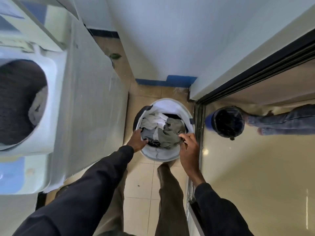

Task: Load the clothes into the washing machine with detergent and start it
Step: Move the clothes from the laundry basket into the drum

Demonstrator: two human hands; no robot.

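beige tile floor (141,183) | laundry basket (159,154) beside glass door (255,167) | washing machine (56,99) at left, drum open | right hand (188,148) pinches grey garment (170,133) | left hand (137,140) in basket, grip not clear

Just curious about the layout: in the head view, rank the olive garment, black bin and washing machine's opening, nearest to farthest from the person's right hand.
1. olive garment: pinched in the right hand.
2. black bin: right, past the door track.
3. washing machine's opening: far left.
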